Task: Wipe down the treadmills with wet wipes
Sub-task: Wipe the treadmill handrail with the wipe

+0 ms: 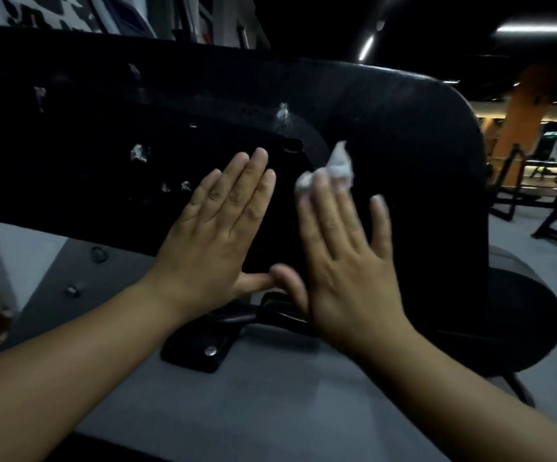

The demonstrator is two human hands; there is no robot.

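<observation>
The right hand [347, 261] is laid flat with its fingers straight and spread. A crumpled white wipe [337, 165] is pressed under its first three fingertips against a black panel [404, 145]. The little finger is set apart to the side and touches the panel bare. Part of the wipe is seen bunched up past the fingertips.

Just beside it, the left hand [217, 235] is spread flat on the same panel, fingers straight and close together, with nothing held. The two thumbs are brought together below the palms (whether they touch cannot be told).

Beyond the left hand's fingers and out to its far side, white flecks [138, 153] are scattered over the panel. Below both wrists a black bracket [200, 328] with a silver bolt [209, 351] is fixed to a grey surface [270, 395]. Far out past the right hand, dark frames [554, 208] and an orange column [524, 111] are seen, dimly lit.
</observation>
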